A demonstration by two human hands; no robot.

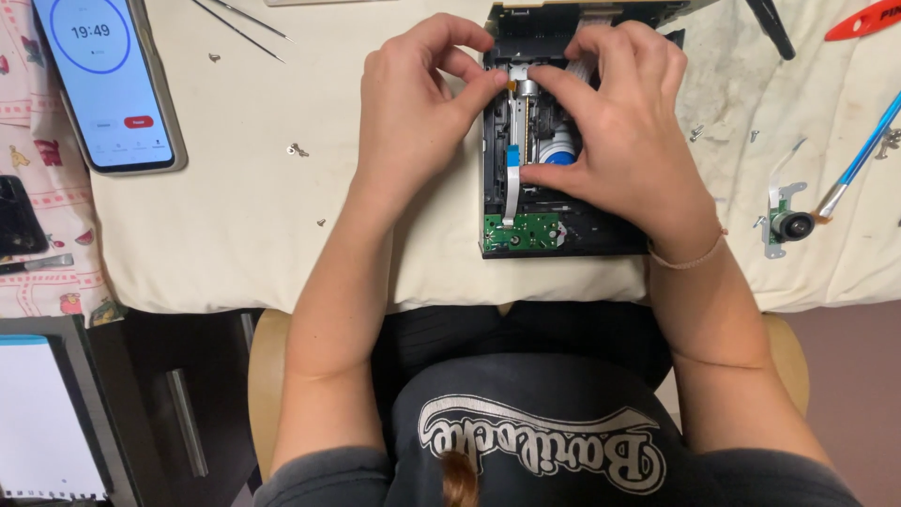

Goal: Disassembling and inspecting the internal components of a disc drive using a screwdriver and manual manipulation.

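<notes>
- Head view, looking down: an opened black disc drive (563, 221) lies on a cream cloth (282, 216) near the table's front edge, straight before the seated person
- Left hand (413, 103) and right hand (624, 131) meet over the drive's upper middle; both seem to pinch a small silver motor (526, 87), though the fingertips hide the contact
- Cover already off; loose screws (298, 149) scattered about and a removed small part (786, 223) lying to the right suggest dismantling is well along, with the green circuit board (526, 231) and white ribbon cable (511, 188) not yet out
- Phone with timer (103, 80) at left; blue tool (859, 160) at right
- The drive's far end is cut off, its centre covered by the hands
</notes>
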